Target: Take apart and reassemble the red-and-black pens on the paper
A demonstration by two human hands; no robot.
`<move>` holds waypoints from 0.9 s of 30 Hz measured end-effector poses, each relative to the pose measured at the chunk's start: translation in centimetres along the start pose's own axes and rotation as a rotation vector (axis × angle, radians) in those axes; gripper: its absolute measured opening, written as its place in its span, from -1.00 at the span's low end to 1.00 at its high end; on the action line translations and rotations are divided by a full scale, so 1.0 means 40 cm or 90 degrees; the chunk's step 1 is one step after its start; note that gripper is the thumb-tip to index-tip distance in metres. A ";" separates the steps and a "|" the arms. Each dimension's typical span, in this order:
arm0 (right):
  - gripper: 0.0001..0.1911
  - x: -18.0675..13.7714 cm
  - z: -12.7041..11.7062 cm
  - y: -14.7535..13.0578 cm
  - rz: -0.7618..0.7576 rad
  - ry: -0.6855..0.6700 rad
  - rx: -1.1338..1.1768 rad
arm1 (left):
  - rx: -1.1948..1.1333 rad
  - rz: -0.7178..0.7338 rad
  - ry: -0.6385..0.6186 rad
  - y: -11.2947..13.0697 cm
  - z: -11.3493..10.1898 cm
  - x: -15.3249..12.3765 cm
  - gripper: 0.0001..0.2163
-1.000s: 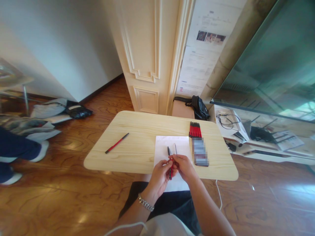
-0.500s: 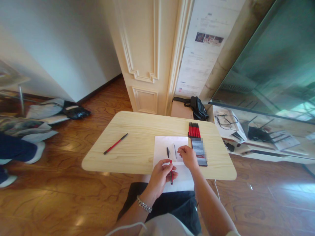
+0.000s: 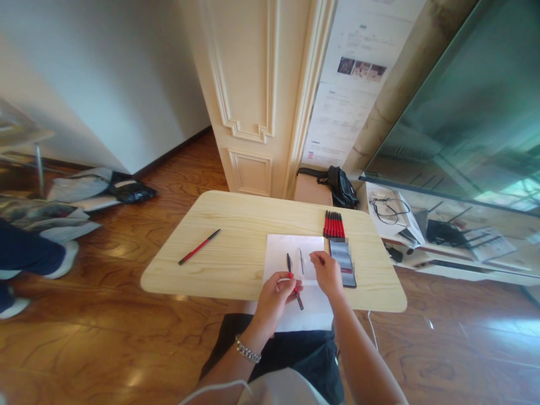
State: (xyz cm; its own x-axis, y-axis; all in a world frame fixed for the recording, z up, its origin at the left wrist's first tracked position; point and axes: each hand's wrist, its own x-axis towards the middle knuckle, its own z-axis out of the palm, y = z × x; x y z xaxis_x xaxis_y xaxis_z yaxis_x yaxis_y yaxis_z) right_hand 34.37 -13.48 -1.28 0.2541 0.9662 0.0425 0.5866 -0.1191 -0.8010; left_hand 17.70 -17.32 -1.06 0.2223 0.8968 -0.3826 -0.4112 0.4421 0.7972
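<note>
My left hand (image 3: 276,295) is closed around a red pen barrel (image 3: 298,298), held tilted above the near part of a white paper sheet (image 3: 274,250). Just beyond its red end is a black pen part (image 3: 288,260), which looks like the top piece with a clip. A thin dark pen refill (image 3: 301,261) lies on the paper to the right of that part. My right hand (image 3: 328,274) is right of the refill, fingertips pinched together. Whatever those fingertips may hold is too small to make out.
Several red-and-black pens (image 3: 334,225) lie in a row above a dark phone (image 3: 343,264) at the table's right. One more red pen (image 3: 199,247) is at the left. The wooden table (image 3: 236,219) has rounded corners. A person's shoe (image 3: 63,260) shows at far left.
The barrel in my left hand has tilted, its lower end swinging right, and its red end is closer to the black part. My right hand has shifted slightly right, away from the refill.
</note>
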 end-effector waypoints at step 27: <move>-0.74 0.031 0.018 0.032 0.027 -0.052 -0.301 | 0.500 0.363 0.090 0.008 -0.082 0.008 -0.90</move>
State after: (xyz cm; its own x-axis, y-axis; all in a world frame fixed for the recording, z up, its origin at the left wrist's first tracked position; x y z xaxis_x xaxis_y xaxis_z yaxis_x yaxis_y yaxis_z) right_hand 34.89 -12.27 -2.70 0.2350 0.9709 -0.0463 0.8676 -0.2310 -0.4403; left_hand 14.74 -16.83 -2.44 0.0440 0.9885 0.1447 0.2930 -0.1513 0.9441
